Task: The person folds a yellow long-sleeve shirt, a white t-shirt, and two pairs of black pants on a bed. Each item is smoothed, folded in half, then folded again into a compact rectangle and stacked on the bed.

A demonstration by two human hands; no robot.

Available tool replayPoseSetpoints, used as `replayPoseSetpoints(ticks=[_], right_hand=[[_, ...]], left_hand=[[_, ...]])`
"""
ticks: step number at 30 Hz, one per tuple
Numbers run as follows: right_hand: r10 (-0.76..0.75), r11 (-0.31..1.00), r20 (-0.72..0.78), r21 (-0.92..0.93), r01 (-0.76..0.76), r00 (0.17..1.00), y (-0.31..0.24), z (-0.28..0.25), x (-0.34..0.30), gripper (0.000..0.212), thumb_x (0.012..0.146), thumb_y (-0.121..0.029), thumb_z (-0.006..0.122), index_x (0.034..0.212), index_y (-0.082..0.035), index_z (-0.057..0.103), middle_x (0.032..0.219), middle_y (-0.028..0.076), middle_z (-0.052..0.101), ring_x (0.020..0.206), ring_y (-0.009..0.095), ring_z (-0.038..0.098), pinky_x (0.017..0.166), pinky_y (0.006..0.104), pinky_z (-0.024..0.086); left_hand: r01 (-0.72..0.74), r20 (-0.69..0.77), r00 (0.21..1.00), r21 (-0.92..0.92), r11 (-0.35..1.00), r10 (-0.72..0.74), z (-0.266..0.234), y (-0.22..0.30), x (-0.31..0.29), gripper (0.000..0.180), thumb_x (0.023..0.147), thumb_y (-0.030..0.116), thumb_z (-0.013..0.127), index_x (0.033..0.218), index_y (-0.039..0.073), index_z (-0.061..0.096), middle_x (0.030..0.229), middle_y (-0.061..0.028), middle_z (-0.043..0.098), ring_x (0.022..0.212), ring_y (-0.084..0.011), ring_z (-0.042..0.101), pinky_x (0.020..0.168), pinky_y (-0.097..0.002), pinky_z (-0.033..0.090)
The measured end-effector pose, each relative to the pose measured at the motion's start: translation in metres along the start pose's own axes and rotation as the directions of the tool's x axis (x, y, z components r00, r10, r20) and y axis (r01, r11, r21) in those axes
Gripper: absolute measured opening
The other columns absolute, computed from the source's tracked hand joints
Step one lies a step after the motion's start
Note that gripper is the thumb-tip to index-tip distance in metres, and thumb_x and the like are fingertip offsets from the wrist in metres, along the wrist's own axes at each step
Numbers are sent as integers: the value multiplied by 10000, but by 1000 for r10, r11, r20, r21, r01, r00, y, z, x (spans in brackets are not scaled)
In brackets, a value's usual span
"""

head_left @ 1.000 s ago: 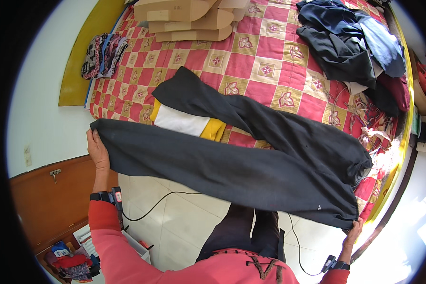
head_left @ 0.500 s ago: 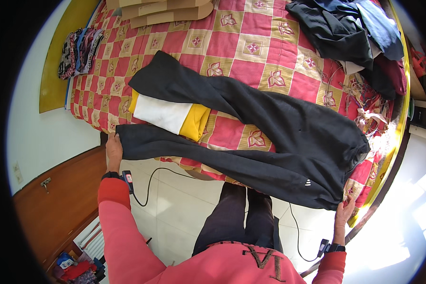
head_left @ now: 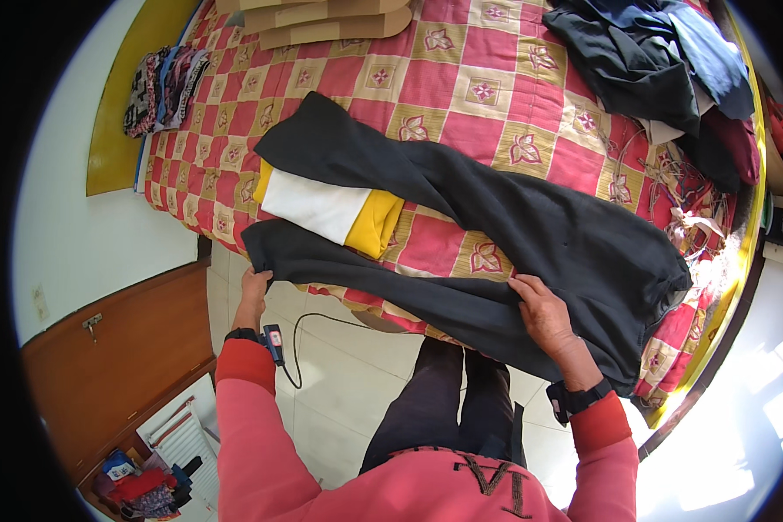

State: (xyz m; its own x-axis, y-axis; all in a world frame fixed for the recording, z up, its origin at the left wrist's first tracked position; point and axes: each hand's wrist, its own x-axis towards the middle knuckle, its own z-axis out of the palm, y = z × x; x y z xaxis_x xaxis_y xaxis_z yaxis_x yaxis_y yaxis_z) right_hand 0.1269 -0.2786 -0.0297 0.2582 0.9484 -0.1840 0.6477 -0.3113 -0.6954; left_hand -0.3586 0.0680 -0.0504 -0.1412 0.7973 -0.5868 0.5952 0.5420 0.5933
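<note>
Leftmost, gripping the hem of the near leg of the black trousers [head_left: 461, 235] at the bed's edge: left hand [head_left: 254, 287], fingers curled under the cloth. Just beyond, lying between the two legs, a folded white-and-yellow garment [head_left: 331, 209]. Farther right, resting flat on the near leg with fingers spread: right hand [head_left: 544, 313]. All on the red checked bedspread [head_left: 487, 96].

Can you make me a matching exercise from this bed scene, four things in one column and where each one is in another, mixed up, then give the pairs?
Things:
1. black trousers
2. white and yellow folded garment
3. flat cardboard pieces
4. pile of dark clothes

Places:
A. far edge of the bed, top middle of the picture
B. between the two trouser legs
C. spread across the checked bedspread, held by left hand at a leg end and right hand mid-leg
D. far right corner of the bed

Pairs: 1-C, 2-B, 3-A, 4-D
</note>
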Motion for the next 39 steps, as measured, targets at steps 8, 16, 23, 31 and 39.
replayPoseSetpoints(ticks=[8,16,23,31,39], right_hand=[[105,994,20,-34,-104,994,5,-1,13,376,821,4,573,1187,-78,546,1122,129,547,949,356,604,796,415,513],[-91,993,-19,69,92,996,-18,7,-48,456,754,-123,731,1176,-58,571,1188,135,549,1044,334,560,890,415,466],[197,980,-29,-2,-197,980,-11,30,-160,338,726,-151,751,1021,-70,608,1018,121,577,987,310,537,867,421,403],[366,925,-320,21,-380,874,7,21,-201,269,762,-27,687,1012,-50,593,1002,137,587,967,325,550,880,425,421],[283,935,-627,12,-354,726,72,-57,-116,259,824,28,566,1077,-17,603,1087,155,607,1050,313,569,951,381,431]], left_hand=[[-165,-265,951,-1,986,159,-48,16,-31,238,889,279,646,978,63,601,820,-29,606,670,-105,571,436,-255,464],[-106,-116,982,316,943,149,-119,10,-54,170,863,239,688,903,87,626,693,33,573,489,-58,491,389,-220,357],[52,-144,989,149,987,-30,-116,6,-69,162,867,224,685,961,107,623,696,50,561,528,-41,491,391,-209,318],[-65,-262,957,215,974,122,-120,2,-23,213,887,156,632,1086,98,584,874,13,624,615,-70,548,405,-227,387],[-383,53,877,679,627,477,-30,51,54,368,831,237,654,1114,4,627,1000,-214,641,947,-320,618,844,-393,485]])
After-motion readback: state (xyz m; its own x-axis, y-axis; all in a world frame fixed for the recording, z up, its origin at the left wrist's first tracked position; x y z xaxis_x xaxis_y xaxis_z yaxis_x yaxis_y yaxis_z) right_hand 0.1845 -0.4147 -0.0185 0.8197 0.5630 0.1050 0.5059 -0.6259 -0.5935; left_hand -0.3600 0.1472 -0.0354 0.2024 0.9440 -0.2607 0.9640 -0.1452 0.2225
